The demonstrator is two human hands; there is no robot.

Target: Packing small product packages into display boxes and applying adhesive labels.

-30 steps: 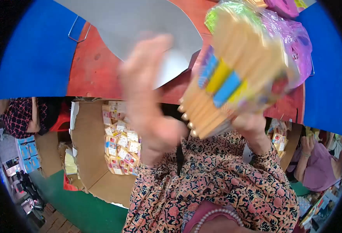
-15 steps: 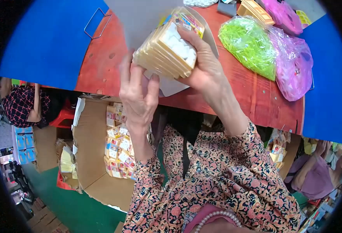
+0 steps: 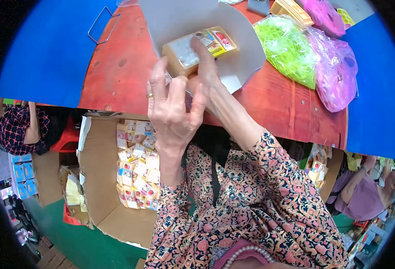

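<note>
A stack of small yellow plastic packs [image 3: 182,53] with clear windows, white pieces inside and colourful printed labels lies within an open white box [image 3: 233,29] on the red table. My right hand [image 3: 205,67] grips the stack, its thumb laid across the top pack and the other fingers mostly hidden below. Beside the box's near edge is my left hand [image 3: 174,104], with a ring on one finger. Its fingers are bent but apart, their tips close to the stack's near left corner; I cannot tell whether they touch it.
A large cardboard box [image 3: 107,179] holding many similar packs stands below the table [image 3: 112,76] at left. On the table's right lie a clear bag of bright green shreds [image 3: 287,54], a pink plastic bag [image 3: 339,76] and yellow trays [image 3: 291,11]. Other people sit at both sides.
The stack, earlier held up and tilted above the white box, is now down inside it. My right hand moved left with it; my left hand has come away from the stack's underside and shifted right.
</note>
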